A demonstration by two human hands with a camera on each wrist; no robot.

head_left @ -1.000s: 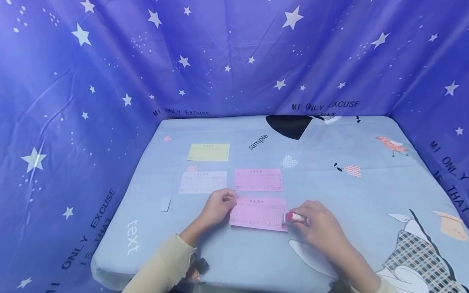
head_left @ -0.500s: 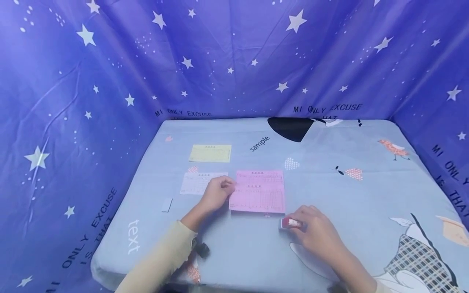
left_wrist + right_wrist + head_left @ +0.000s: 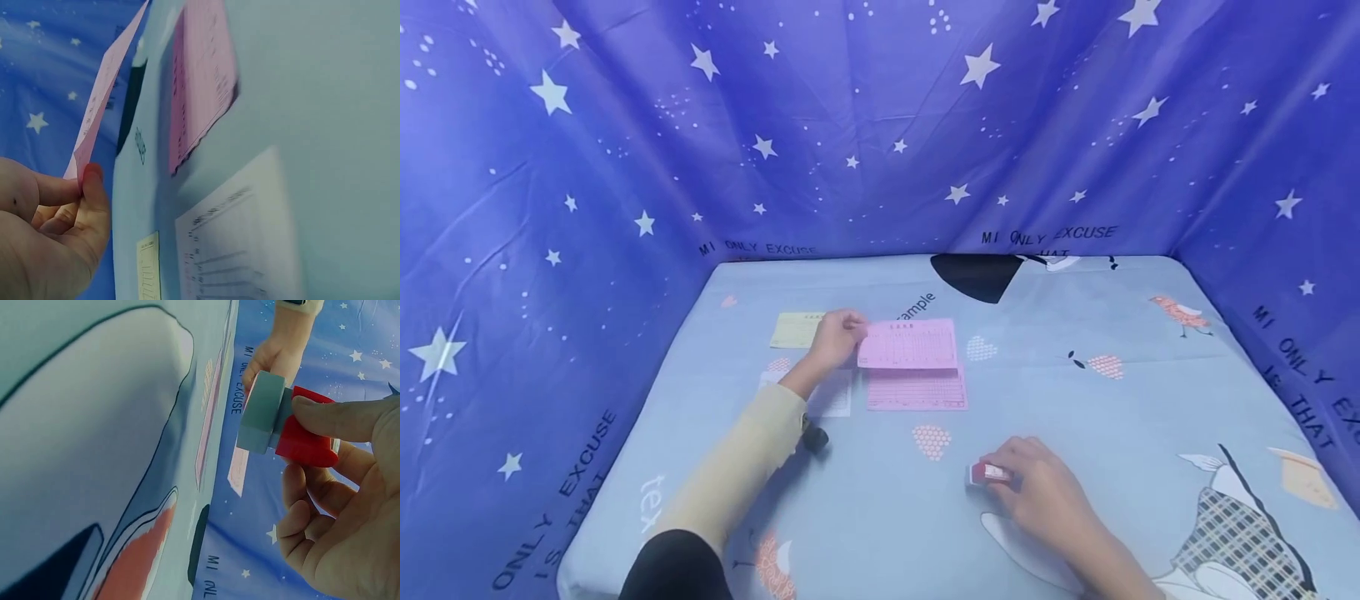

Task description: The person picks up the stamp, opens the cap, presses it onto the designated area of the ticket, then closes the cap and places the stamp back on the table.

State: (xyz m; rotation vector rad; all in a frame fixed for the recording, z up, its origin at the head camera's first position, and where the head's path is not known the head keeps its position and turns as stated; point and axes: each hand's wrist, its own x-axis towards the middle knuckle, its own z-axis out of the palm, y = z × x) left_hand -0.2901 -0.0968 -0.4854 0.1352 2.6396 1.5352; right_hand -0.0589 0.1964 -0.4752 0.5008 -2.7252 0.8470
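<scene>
Between thumb and fingers, my left hand [image 3: 831, 343] pinches the left edge of a pink printed form slip [image 3: 907, 345]. In the left wrist view this slip [image 3: 103, 94] is raised off the cloth. A second pink slip [image 3: 917, 393] lies flat below it, its upper part hidden in the head view. My right hand [image 3: 1047, 496] grips a red stamp with a grey base [image 3: 303, 425], thumb on one side and fingers on the other. In the head view the stamp [image 3: 988, 473] is near the cloth; whether it touches I cannot tell.
On the blue-grey printed cloth [image 3: 1112, 442], a yellow slip [image 3: 792, 332] and a white slip [image 3: 833, 398] lie to the left, both partly covered by the left hand and arm. A starry purple curtain [image 3: 880, 125] surrounds the table at the back and sides.
My left hand has lifted the nearer pink slip and carried it away from me, over the other pink slip. My right hand has drawn the stamp back from the slip's right edge.
</scene>
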